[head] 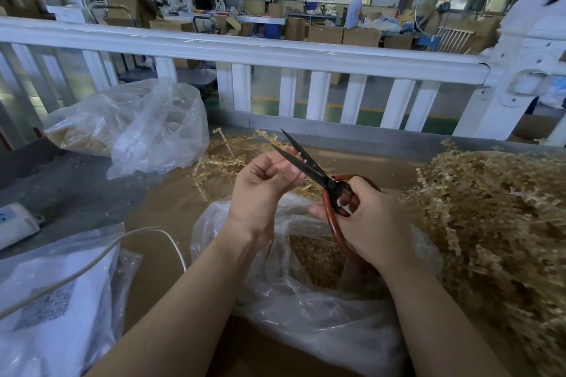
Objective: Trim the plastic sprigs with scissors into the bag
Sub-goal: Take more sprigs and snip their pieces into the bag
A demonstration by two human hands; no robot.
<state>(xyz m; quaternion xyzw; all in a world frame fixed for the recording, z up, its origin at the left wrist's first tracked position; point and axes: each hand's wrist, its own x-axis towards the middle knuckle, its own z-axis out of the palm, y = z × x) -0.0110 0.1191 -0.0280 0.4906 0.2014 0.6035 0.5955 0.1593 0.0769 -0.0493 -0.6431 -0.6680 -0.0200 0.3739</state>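
My right hand point(372, 225) grips the red handles of black-bladed scissors point(309, 165), whose blades stand apart and point up-left. My left hand point(263, 190) pinches a thin, pale plastic sprig point(298, 157) that reaches between the blades. Both hands hover above an open clear plastic bag point(294, 294) holding small tan trimmed pieces point(315, 257). A big heap of tan plastic sprigs point(496, 217) lies at the right, and a smaller scatter point(223, 159) lies beyond my left hand.
A second clear bag point(137, 125) with tan pieces sits at the back left. Bagged white sheets point(55, 294), a white cable point(101, 254) and a power strip point(15, 223) lie at the left. A white railing point(245, 52) borders the brown table's point(171, 202) far side.
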